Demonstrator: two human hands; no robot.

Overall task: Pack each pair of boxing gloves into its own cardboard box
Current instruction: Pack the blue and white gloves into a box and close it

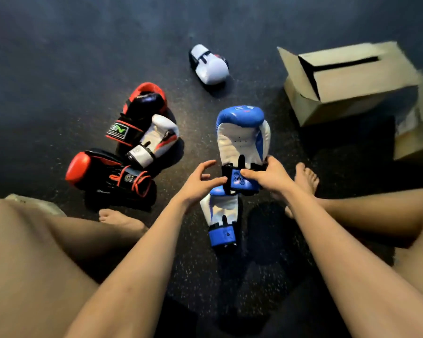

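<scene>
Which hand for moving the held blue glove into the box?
Right. The right hand grips the blue-and-white boxing glove by its cuff, and the brown cardboard box sits on that side; the left hand is open.

On the dark floor (59,57) lie red-and-black gloves (142,111), white gloves (156,140), a blue glove (221,215) and a cardboard box (352,93).

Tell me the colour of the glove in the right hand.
Glove: blue and white, black trim; best in head view.

Landmark: middle glove (242,140).
Glove pile (142,140): left of the middle glove.
Lone glove (210,65): behind it, well apart.
Cardboard box (347,89): behind it, to the right.
Near glove (220,215): just before it.
</scene>
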